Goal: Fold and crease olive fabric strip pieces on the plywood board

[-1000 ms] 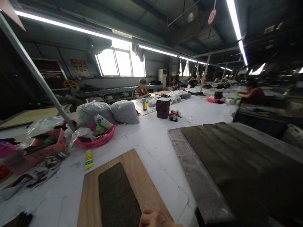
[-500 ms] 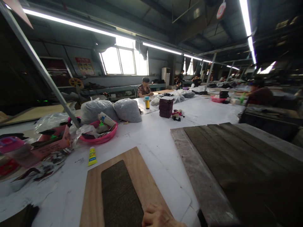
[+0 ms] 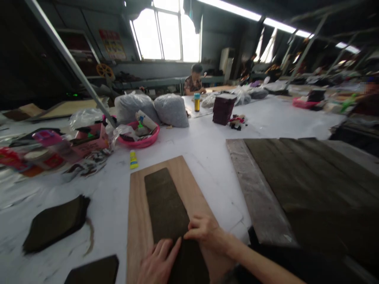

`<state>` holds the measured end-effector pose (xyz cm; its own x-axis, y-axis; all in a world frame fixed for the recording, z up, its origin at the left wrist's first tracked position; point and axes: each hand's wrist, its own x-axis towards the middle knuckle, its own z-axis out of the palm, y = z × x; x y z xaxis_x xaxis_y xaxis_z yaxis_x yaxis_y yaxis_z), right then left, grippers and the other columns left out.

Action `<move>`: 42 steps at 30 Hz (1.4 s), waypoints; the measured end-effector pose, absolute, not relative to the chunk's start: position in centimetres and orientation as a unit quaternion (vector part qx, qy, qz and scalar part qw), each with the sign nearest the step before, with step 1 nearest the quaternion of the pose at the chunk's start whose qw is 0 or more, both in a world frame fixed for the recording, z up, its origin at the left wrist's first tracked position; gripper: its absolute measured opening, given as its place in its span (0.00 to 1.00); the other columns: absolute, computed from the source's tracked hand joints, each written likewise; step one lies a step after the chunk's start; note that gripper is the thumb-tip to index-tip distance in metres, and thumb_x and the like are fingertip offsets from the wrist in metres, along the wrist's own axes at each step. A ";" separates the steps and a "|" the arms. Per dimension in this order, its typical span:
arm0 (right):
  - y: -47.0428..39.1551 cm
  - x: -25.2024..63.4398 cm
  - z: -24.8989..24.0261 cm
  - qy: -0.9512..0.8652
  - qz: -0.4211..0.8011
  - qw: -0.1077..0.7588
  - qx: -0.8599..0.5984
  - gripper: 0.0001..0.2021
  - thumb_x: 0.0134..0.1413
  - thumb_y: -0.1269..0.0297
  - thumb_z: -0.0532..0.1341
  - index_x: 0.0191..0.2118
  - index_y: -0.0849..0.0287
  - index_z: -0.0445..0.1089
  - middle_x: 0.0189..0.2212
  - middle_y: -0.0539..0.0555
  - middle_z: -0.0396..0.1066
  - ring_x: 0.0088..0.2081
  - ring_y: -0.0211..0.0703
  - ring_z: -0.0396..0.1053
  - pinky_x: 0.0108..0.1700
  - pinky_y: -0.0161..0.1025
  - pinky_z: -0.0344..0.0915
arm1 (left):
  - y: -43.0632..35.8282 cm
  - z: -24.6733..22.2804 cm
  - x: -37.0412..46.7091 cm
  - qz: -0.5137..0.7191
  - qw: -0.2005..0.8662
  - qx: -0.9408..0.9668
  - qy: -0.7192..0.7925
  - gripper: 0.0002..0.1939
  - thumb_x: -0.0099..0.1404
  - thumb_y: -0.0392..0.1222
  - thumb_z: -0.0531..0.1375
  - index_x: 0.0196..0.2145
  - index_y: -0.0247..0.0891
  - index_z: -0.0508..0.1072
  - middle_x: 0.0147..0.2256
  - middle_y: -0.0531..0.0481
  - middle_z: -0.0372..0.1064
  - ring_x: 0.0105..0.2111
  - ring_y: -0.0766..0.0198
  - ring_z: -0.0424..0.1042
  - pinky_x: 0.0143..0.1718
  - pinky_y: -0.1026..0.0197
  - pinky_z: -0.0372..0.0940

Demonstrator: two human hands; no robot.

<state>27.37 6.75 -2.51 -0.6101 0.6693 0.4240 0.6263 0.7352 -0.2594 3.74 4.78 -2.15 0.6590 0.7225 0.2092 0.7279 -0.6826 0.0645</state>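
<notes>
A long dark brown-green panel [image 3: 166,201], fabric or leather, lies flat on a wooden board [image 3: 137,213]. At its near end a second dark piece [image 3: 189,262] meets or overlaps it along a cross line. My left hand [image 3: 160,260] rests on the left side of this join, fingers stretched out and thumb reaching to the line. On the right edge, my right hand [image 3: 204,230] has its fingers closed, pinching the second piece near its upper corner. The lower end of that piece runs out of view.
Dark stacked pieces [image 3: 56,225] lie left of the board, with another stack [image 3: 93,272] nearer. A yellow tube [image 3: 134,161], a pink basin [image 3: 142,142] and stuffed plastic bags [image 3: 171,110] stand beyond. To the right are large dark sheets [image 3: 296,173]. A person [image 3: 194,81] sits across the table.
My view has tilted down and turned left. My left hand has come into view on the board. The second dark piece now shows at the panel's near end, under both hands.
</notes>
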 end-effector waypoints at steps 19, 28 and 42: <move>6.9 27.9 -1.6 -0.915 0.118 0.225 -0.314 0.12 0.66 0.69 0.53 0.48 0.60 0.72 0.37 0.56 0.69 0.42 0.42 0.63 0.45 0.39 0.64 | 3.7 0.7 3.5 0.006 -0.042 -0.925 -0.379 0.25 0.69 0.32 0.53 0.63 0.37 0.58 0.48 0.41 0.65 0.49 0.54 0.63 0.48 0.53 0.63; 6.5 28.4 -1.6 -0.898 0.137 0.241 -0.341 0.11 0.66 0.69 0.53 0.46 0.60 0.73 0.37 0.55 0.70 0.41 0.42 0.64 0.43 0.39 0.65 | 3.9 0.9 3.6 0.022 -0.036 -0.929 -0.369 0.26 0.69 0.32 0.53 0.64 0.37 0.57 0.47 0.41 0.64 0.48 0.54 0.63 0.47 0.53 0.64; 5.8 28.4 -1.3 -0.883 0.135 0.252 -0.371 0.11 0.66 0.70 0.53 0.45 0.61 0.73 0.37 0.56 0.70 0.41 0.42 0.63 0.42 0.37 0.66 | 4.1 1.6 4.0 0.045 -0.057 -0.925 -0.374 0.27 0.69 0.32 0.51 0.65 0.41 0.54 0.48 0.43 0.62 0.47 0.55 0.62 0.47 0.54 0.63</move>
